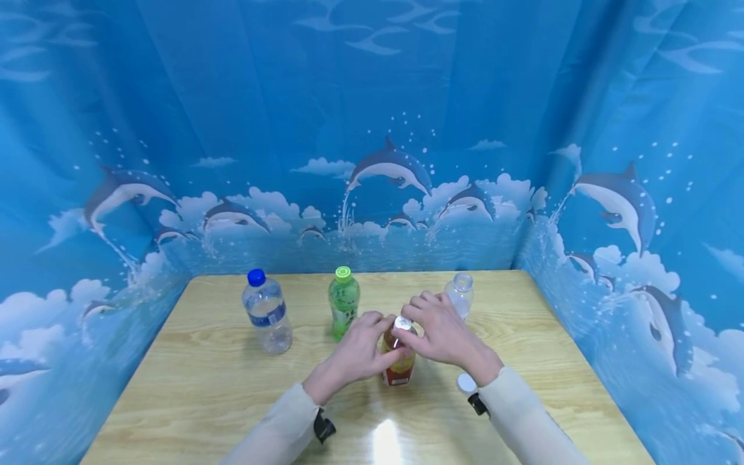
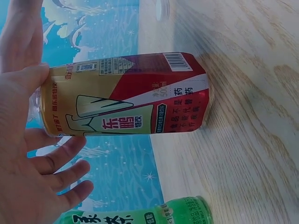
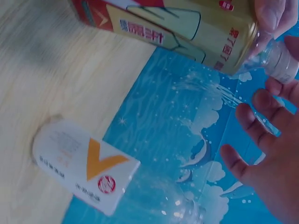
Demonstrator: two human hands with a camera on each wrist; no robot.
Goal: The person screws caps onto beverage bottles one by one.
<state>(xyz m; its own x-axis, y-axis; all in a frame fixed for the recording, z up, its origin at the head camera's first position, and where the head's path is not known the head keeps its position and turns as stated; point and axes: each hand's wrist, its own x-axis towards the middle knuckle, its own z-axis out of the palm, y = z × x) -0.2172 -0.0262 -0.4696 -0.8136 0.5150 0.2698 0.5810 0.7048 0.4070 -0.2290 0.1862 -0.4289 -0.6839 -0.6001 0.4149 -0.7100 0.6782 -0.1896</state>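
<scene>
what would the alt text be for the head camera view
Two hands meet on a red-and-gold labelled bottle at the middle of a wooden table: the left hand holds its upper body, the right hand is at its white cap. Three other bottles stand behind, against a blue dolphin-print backdrop.

Four bottles (image 1: 398,352); one loose cap (image 1: 466,383)

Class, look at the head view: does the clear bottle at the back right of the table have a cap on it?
No: the clear bottle stands with its mouth open and uncapped.
</scene>
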